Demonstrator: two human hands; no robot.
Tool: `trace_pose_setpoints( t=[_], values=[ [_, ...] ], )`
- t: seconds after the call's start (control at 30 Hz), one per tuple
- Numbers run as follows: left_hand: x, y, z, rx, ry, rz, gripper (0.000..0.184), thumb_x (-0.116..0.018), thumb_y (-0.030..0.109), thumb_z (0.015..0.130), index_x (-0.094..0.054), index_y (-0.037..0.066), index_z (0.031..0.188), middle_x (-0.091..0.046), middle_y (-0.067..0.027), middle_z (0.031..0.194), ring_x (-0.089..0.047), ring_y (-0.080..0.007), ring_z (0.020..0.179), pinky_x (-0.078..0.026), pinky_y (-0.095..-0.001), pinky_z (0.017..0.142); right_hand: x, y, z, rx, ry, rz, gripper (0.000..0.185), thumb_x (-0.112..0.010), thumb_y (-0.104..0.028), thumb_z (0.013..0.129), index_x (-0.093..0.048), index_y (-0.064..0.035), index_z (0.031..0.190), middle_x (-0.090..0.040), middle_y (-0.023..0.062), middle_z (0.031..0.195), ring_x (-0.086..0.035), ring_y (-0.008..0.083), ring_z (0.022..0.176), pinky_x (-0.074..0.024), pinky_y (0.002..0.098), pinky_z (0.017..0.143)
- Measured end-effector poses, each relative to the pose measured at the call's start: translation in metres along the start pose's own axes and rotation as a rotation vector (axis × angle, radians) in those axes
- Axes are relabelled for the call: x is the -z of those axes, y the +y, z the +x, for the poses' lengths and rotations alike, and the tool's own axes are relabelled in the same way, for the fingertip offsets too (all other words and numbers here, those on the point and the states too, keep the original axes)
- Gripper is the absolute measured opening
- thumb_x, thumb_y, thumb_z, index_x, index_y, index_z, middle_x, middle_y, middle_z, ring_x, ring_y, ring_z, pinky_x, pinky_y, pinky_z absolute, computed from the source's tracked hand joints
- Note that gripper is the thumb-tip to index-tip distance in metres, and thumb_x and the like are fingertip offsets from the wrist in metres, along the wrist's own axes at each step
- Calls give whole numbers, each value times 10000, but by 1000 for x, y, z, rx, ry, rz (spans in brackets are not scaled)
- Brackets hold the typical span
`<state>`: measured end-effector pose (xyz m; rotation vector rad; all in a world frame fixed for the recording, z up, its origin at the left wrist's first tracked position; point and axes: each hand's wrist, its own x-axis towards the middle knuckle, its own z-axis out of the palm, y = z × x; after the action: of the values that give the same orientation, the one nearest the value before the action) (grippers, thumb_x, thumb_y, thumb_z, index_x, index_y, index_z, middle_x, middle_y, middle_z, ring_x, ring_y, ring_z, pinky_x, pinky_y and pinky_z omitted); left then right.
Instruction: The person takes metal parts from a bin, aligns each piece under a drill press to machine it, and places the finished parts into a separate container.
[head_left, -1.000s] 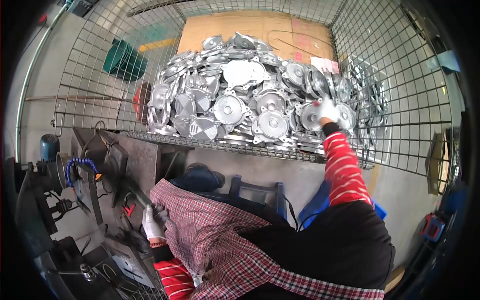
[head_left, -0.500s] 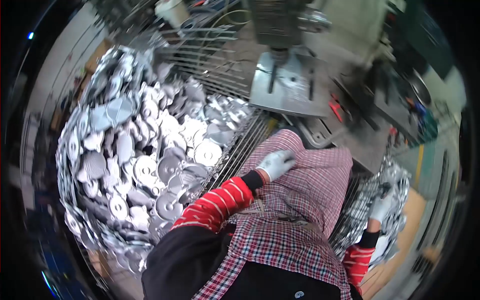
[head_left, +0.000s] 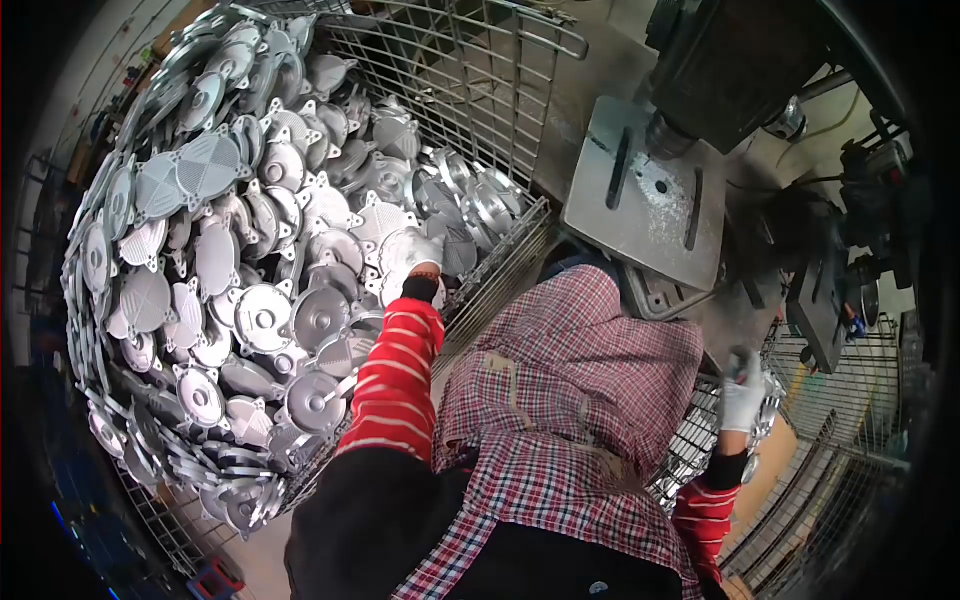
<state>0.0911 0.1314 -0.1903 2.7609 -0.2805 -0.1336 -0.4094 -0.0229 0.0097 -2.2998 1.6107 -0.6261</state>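
Where wire basket (head_left: 508,247) holds metal discs (head_left: 265,312), left hand (head_left: 410,254) reaches in.

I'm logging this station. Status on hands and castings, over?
Left hand at heaped round metal castings, grip unclear. Right hand near second pile, grip unclear. Wire basket rim between left hand and drill press table.

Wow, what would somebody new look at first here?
First, probably the big heap of silvery metal discs, filling much of the picture's left side inside a wire cage. Next, the slotted metal plate at upper right. Then the white-gloved left hand at the heap's right side, below it a red striped sleeve.
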Motion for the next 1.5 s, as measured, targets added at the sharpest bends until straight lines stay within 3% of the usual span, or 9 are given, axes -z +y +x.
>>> trace_pose_setpoints(
  t=[0.13,0.2,0.4,0.67,0.8,1.03,1.2,1.33,1.5],
  values=[
    [20,-14,17,35,-156,48,471,-765,451,684,-671,5,801,-677,-164,749,-683,-279,738,-535,-379,657,-7,-7,-2,6,-72,52,101,-612,-76,870,-589,-49,964,-551,80,699,-430,128,608,-429,268,592],
    [60,-42,19,148,-387,-579,324,-692,327,803,-672,13,880,-690,-140,834,-689,-250,766,-549,-350,631,-5,6,3,-34,-123,14,99,-613,-63,865,-586,-47,959,-558,91,705,-470,133,619,-440,276,604],
    [171,-13,-51,118,-900,-1706,442,-529,201,938,-429,-18,1309,-556,-188,1252,-555,-308,1152,-478,-451,972,-11,19,4,-16,-70,39,121,-581,-47,846,-596,-43,966,-630,152,824,-616,266,724,-484,345,689],
    [133,137,-83,-152,-1017,-1430,514,-582,428,898,-513,20,1203,-643,-76,980,-630,-119,702,-475,-201,506,30,-53,16,166,14,250,165,-605,3,816,-611,-42,974,-644,130,792,-651,230,749,-500,315,687],
    [160,157,-83,143,-1273,-1399,450,-587,416,897,-571,3,1074,-637,-30,782,-548,-65,538,-383,-164,431,40,-38,40,-246,-71,1089,178,-564,-246,914,-575,-89,997,-530,-5,693,-442,26,454,-257,174,322],
    [145,179,-82,-175,-941,-1021,316,-603,258,893,-548,22,1097,-577,-8,737,-467,-51,458,-322,-182,361,-38,-83,157,-456,161,2219,189,-538,-249,920,-558,-79,1001,-533,20,792,-439,101,578,-340,191,439],
    [158,180,-71,-72,-1022,-1178,337,-575,210,890,-521,37,1174,-586,-31,905,-498,-47,570,-306,-159,385,-83,-122,209,-569,-496,2453,165,-538,-255,919,-517,-93,898,-515,30,767,-419,106,548,-332,186,427],
    [141,182,-61,-99,-1089,-1132,328,-555,213,902,-519,46,1181,-584,-23,904,-492,-49,572,-278,-147,389,-91,-137,222,-778,9,2209,184,-534,-258,921,-535,-75,945,-542,45,705,-431,113,527,-309,192,416],
    [134,191,-65,-161,-1101,-1071,385,-582,236,899,-504,46,1224,-603,-27,947,-522,-47,584,-301,-150,390,-17,-144,154,-261,-80,1795,198,-513,-266,936,-602,-98,991,-622,11,843,-445,39,547,-298,153,390]
  ],
)
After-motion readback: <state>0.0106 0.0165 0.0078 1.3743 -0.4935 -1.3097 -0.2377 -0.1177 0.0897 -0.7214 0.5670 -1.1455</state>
